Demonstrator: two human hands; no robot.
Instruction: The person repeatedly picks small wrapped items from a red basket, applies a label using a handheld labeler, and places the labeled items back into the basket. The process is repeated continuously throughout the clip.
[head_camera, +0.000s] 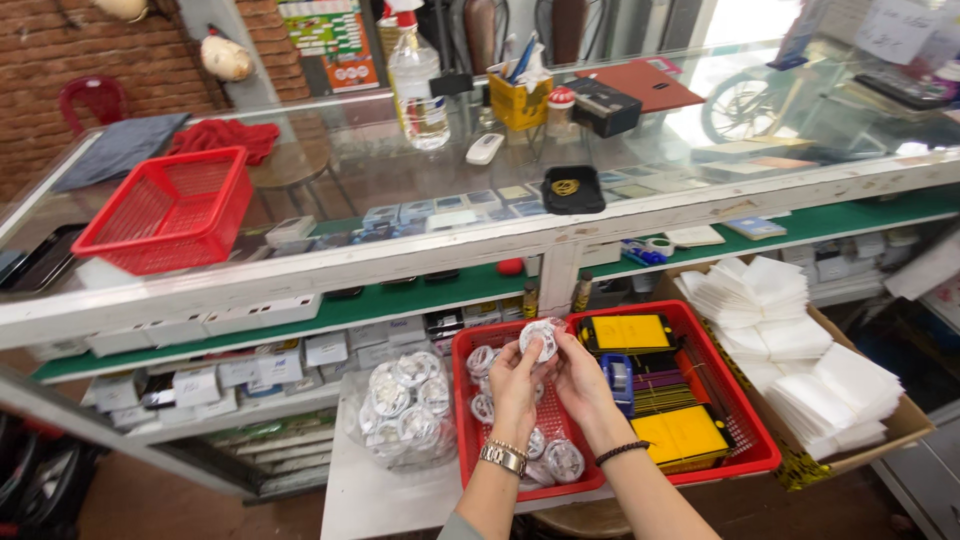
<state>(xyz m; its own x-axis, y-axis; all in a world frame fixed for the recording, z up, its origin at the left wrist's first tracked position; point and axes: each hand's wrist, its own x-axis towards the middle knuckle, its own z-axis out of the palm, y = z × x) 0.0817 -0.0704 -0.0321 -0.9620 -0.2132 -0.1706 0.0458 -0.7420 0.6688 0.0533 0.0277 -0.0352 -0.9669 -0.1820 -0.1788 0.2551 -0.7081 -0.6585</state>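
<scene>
Round white packet (543, 338), a small clear-wrapped disc, sits pinched between the fingertips of both hands, raised just above the back rim of the narrow red tray (462, 400). Left hand (515, 385), with a metal watch (503, 457) on its wrist, closes thumb and fingers on the packet's left edge; right hand (583, 378), with a dark bracelet (622, 452) on its wrist, closes on the right edge, so both grips are clamped on the same packet.

Under the hands, the narrow red tray holds more of the same round packets (560, 460), lying loose. Just left of it, on the white tabletop (370, 495), a clear plastic bag (400, 405) is full of similar discs. Touching the tray's right side, a wider red basket (745, 440) holds flat yellow packs (682, 435), a dark stack between them and a small blue tool (618, 378) near the right hand. Further right, an open cardboard box (895, 430) is piled with white foam pouches (790, 330).

Beyond these stands a glass display counter with a white frame (400, 262); small white boxes (250, 370) line its green shelves. On the glass top rest an empty red basket (170, 210), a red cloth (225, 135), a clear spray bottle (415, 85), a yellow pen holder (520, 100), a black tray (573, 188) and a red folder (640, 82). A brick wall (40, 60) rises at far left.
</scene>
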